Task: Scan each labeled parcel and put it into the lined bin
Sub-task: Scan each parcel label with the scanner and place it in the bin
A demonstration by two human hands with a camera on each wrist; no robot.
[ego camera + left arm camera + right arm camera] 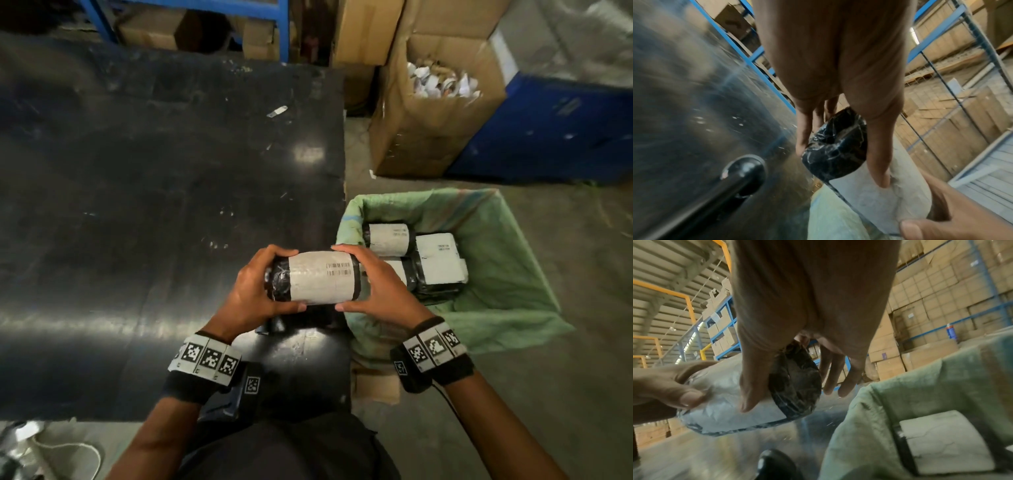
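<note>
Parcel (pixel 317 281) held over counter (pixel 137 205) edge, bin (pixel 496 301) at 3 o'clock, left hand (pixel 255 291) and right hand (pixel 376 291) grasping its ends; judged light, soft, slippery film; grip ends, label up.

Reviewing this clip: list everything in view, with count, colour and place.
Black plastic-wrapped parcel with white barcode label: one, held over the table's right edge.
Labelled black parcels: at least three, inside the bin.
Green-lined bin: one, on the floor right of the table.
Dark worktable: one, left.
Open brown cardboard box of paper scraps: one, behind the bin.
Blue container: one, far right.
Hands: left hand and right hand grip the parcel's ends.
</note>
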